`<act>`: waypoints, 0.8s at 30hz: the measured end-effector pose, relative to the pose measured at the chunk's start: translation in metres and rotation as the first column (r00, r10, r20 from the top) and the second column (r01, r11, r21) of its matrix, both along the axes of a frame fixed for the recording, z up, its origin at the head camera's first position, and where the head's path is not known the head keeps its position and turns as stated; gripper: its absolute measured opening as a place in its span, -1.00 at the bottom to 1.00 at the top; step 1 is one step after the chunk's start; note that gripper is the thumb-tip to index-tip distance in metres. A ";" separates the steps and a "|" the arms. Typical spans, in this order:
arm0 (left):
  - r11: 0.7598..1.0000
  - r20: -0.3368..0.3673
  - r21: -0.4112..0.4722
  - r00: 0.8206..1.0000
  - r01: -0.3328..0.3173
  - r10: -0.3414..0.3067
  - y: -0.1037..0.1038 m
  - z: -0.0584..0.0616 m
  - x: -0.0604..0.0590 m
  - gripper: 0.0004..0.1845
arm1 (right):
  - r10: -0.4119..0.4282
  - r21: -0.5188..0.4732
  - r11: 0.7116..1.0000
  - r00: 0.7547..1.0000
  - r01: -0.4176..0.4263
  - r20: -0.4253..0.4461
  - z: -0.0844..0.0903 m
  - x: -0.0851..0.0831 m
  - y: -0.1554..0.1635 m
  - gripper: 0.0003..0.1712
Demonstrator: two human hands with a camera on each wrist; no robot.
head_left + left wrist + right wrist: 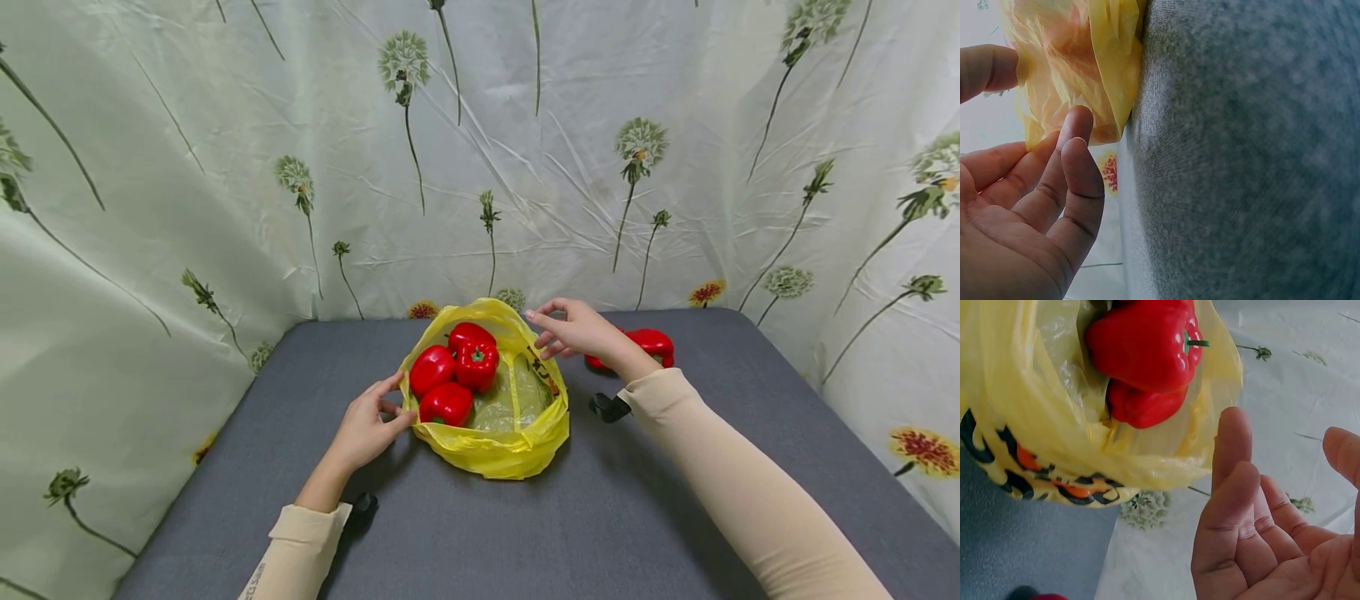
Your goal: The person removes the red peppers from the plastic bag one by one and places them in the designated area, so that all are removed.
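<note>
A yellow plastic bag [487,454] stands with its mouth wide, its lower left side holding several red bell peppers [450,404]. My left hand [367,421] is at the bag's left rim, where thumb and forefinger hold the edge; the other fingers lie along the outside. From the left wrist, a pepper's red shows through the thin plastic. My right hand [573,329] hovers at the right rim, fingers loosely bent and nothing in its grasp. In the right wrist view, its fingertips [1235,425] are beside the bag's edge and the thumb is spread away.
More red bell peppers [651,343] lie on the grey table [480,537] behind my right wrist, partly hidden by it. A white curtain [465,167] with dandelion prints hangs along the back and both sides. Dark wrist-camera mounts [609,407] stick out beneath my sleeves.
</note>
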State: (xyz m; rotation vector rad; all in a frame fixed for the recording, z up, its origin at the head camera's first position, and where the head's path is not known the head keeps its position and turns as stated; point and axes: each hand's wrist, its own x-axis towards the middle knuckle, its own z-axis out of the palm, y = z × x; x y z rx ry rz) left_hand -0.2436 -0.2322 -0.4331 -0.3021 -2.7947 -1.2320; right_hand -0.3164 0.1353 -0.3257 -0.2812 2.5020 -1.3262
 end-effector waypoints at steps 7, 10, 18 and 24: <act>1.000 -0.002 -0.003 1.000 0.002 -0.002 0.000 -0.001 0.000 -0.20 | 0.040 -0.017 0.999 0.998 -0.039 0.040 -0.002 0.000 -0.010 -0.31; 1.000 0.003 0.001 1.000 0.004 -0.004 0.000 -0.001 -0.001 -0.20 | 0.045 -0.020 0.999 0.998 -0.044 0.048 -0.005 -0.002 -0.013 -0.30; 1.000 0.007 0.006 1.000 0.007 -0.007 0.000 0.000 -0.002 -0.19 | 0.054 -0.030 0.998 0.996 -0.052 0.077 -0.009 -0.005 -0.023 -0.35; 1.000 0.013 0.002 1.000 0.005 -0.005 -0.001 -0.001 0.000 -0.19 | 0.086 -0.023 0.996 0.993 -0.085 0.085 -0.014 -0.008 -0.032 -0.35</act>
